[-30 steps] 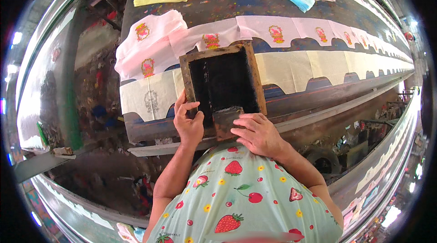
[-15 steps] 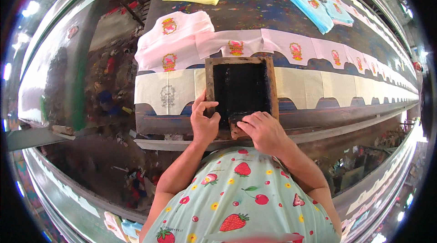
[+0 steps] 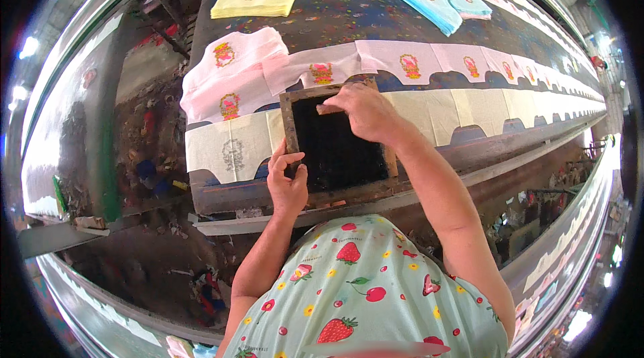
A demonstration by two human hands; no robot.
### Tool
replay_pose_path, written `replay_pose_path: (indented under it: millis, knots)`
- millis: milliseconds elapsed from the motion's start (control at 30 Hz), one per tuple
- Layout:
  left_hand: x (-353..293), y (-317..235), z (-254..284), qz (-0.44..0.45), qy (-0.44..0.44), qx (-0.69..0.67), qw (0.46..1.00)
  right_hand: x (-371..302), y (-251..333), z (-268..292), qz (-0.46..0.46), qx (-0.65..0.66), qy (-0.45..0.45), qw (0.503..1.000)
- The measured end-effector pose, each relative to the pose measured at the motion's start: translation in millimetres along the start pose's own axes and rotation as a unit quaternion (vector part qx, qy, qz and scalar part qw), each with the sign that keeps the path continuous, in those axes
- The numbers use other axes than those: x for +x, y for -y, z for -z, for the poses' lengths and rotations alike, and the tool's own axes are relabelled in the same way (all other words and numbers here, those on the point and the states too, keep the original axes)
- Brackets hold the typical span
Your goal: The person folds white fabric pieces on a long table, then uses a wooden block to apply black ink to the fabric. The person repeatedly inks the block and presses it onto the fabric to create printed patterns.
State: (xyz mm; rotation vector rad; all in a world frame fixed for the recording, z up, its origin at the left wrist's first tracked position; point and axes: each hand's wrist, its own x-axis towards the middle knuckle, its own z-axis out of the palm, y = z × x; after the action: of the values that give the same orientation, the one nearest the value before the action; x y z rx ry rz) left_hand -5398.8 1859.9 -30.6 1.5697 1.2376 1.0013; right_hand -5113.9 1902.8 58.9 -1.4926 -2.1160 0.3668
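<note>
A wooden-framed printing screen [image 3: 290,123] with a black, inked surface lies over the row of cream fabric pieces [image 3: 429,113] at the table's near edge. My left hand [image 3: 287,183] grips the left rail of the frame, thumb and fingers curled about it. At the screen's far end, my right hand [image 3: 367,114] is closed on a squeegee; only a bit of its wooden edge [image 3: 328,109] shows past my fingers. Just left of the frame, one cream piece bears a grey outline print [image 3: 233,155]. The cloth beneath the screen is hidden.
Beyond the screen runs a row of pink pieces [image 3: 389,63] with red and yellow prints. Stacks of pink [image 3: 235,69], yellow [image 3: 253,2] and blue [image 3: 422,2] pieces lie on the dark, stained table [image 3: 335,26]. A metal rail [image 3: 429,193] edges the near side.
My right hand has gone from the screen's near end to its far end with the squeegee. My left hand stays on the frame. The whole view has shifted and turned slightly.
</note>
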Motion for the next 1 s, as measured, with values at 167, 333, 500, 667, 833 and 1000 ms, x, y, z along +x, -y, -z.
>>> replay_pose_path:
  millis: [167, 333, 500, 667, 833, 1000]
  knots:
    - [1.3, 3.3, -2.8, -0.007, -0.007, -0.013, 1.0, -43.8, 33.0, -15.8, -0.005, -0.057, 0.016, 0.998]
    - [1.7, 2.7, -3.7, -0.007, -0.011, -0.004, 1.0, -97.2, 79.0, -17.4, 0.003, -0.063, 0.041, 0.997]
    - [2.3, -4.8, -3.6, 0.039, -0.006, -0.042, 0.998, -131.1, 101.7, -24.5, -0.029, -0.029, 0.065, 0.997]
    - [0.8, -9.7, -7.9, -0.033, -0.012, 0.086, 0.996, -162.7, 94.5, -22.0, -0.033, 0.038, -0.008, 0.999]
    - [4.4, -11.6, -3.5, 0.003, 0.006, 0.07, 0.998, -193.9, 82.7, -16.4, -0.184, 0.065, -0.156, 0.968]
    - [0.8, -26.4, -15.5, -0.031, -0.016, 0.058, 0.998, -219.7, 69.9, -12.3, -0.243, 0.205, -0.163, 0.934]
